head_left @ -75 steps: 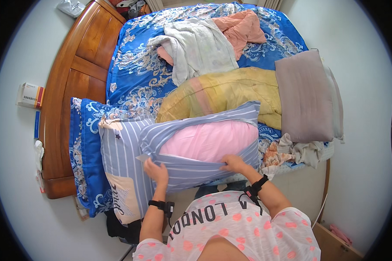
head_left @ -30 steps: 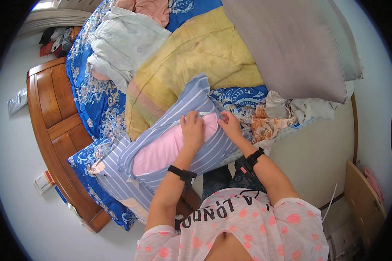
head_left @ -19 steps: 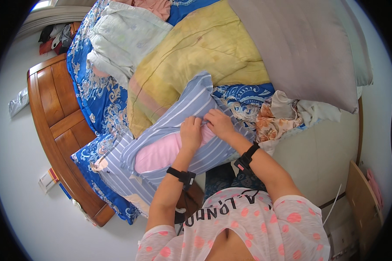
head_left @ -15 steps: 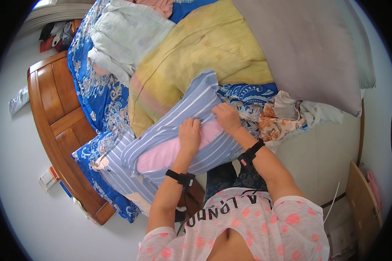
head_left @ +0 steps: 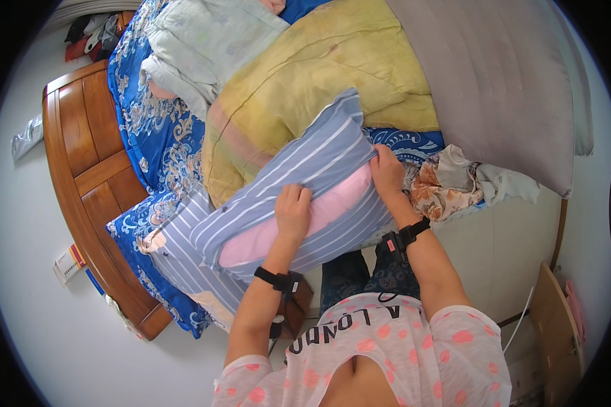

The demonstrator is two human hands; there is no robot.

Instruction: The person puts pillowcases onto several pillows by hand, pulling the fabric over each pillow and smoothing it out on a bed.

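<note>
Pink pillow point(head_left: 339, 199) mostly enclosed by striped blue pillowcase point(head_left: 312, 154); long strip uncovered, opening not yet closed. Pillowcase plump, lightly creased, laid along near edge of bed point(head_left: 492, 247). Opening's right end gripped by fingers of right hand point(head_left: 387, 173); left hand's point(head_left: 293, 213) fingers curled at upper edge, grip uncertain.
</note>
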